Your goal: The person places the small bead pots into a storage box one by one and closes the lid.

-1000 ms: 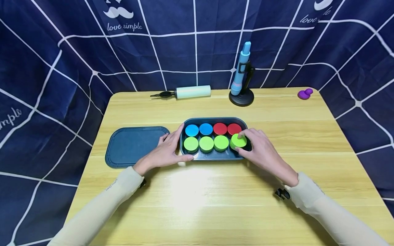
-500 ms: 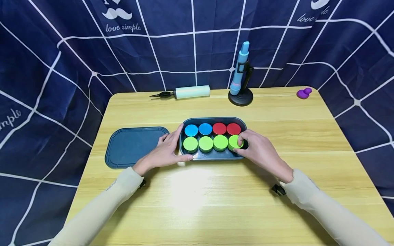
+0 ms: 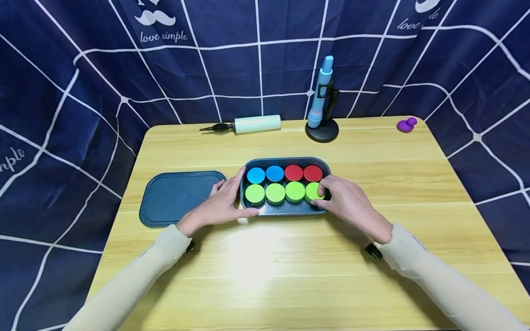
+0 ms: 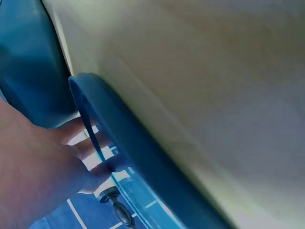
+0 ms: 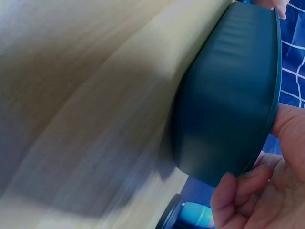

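- While both forearms reach in from the near edge of the table point(image 3: 265, 276), the right hand point(image 3: 352, 204) lies at the right end of the dark tray point(image 3: 285, 210), and its curled fingertips pinch the rightmost green disc point(image 3: 311, 191) in the tray's near row.
- That disc sits directly under those fingertips, at the tray's near right corner; the right hand is plainly the nearer one to it, since the left is at the tray's other end.
- At that other end, the left hand point(image 3: 219, 206) braces the tray: its thumb lies along the near rim and its fingers wrap the left end, so it grips the tray wall. The left wrist view shows fingers point(image 4: 78, 138) behind the tray's rim point(image 4: 119, 143).
- From the right wrist view, the right hand's fingers point(image 5: 238, 191) curl over the edge of the tray point(image 5: 224, 109), with the disc itself hidden.
- Running left to right, the tray's long axis holds two rows of four: three more green discs point(image 3: 275, 193) in the near row, then two blue discs point(image 3: 265, 174) and two red discs point(image 3: 303, 173) in the far row.
- Left of the tray, just beside the left hand, the tray's lid point(image 3: 175, 196) lies flat.
- Farther back stand a pale roller point(image 3: 256, 123), a blue tool in a black stand point(image 3: 320, 101), and a small purple thing point(image 3: 406, 125) at the far right corner.
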A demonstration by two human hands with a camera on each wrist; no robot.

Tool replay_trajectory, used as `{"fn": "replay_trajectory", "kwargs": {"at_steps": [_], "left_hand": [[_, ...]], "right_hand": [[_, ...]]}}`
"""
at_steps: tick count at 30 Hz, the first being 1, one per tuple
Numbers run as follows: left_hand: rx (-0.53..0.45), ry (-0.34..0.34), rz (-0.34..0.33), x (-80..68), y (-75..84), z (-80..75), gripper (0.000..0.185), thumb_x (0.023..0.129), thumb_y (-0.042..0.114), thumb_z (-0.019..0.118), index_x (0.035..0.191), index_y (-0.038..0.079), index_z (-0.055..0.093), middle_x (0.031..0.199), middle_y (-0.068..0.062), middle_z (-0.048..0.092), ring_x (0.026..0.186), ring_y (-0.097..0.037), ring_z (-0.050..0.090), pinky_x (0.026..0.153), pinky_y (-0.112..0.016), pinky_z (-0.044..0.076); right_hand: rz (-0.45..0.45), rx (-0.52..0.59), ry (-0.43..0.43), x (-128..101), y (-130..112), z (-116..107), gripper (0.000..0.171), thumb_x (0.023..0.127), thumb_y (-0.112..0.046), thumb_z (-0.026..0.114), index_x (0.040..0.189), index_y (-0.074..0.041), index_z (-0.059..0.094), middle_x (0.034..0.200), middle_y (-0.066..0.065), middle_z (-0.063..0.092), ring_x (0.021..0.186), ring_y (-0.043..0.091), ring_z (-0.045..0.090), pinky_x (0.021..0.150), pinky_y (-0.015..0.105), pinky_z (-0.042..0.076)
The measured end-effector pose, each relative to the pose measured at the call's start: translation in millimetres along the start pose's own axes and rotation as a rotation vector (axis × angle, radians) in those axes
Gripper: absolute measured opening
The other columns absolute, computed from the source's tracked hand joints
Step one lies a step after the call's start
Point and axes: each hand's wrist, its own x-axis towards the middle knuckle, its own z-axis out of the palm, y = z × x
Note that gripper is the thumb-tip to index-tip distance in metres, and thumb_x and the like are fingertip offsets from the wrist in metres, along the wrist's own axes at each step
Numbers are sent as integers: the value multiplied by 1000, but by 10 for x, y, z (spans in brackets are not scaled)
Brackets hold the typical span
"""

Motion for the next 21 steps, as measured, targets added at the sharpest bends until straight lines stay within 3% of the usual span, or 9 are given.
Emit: {"fn": "replay_trajectory", "kwargs": {"at_steps": [8, 15, 21], "left_hand": [[27, 9, 5, -28, 68, -52, 130, 91, 78, 72, 175, 29, -13, 179, -11, 23, 163, -35, 23, 124, -70, 9], [12, 27, -4, -72, 74, -69, 126, 93, 75, 72, 177, 22, -6, 180, -10, 20, 163, -39, 22, 123, -67, 13], [-8, 60, -25, -173, 34, -119, 119, 95, 73, 71, 178, 22, 3, 181, -9, 18, 164, -42, 16, 124, -69, 11]], "right_hand": [[-19, 62, 0, -34, 64, 5, 30, 93, -30, 92, 102, -12, 71, 100, 3, 70, 90, 24, 65, 79, 47, 53], [-65, 128, 21, -108, 140, 22, 27, 97, -28, 88, 113, -12, 71, 116, 3, 71, 104, 24, 67, 91, 49, 55], [-131, 142, 97, -172, 216, 27, 40, 98, -23, 87, 132, -10, 72, 138, 8, 68, 101, 24, 68, 82, 47, 57]]}}
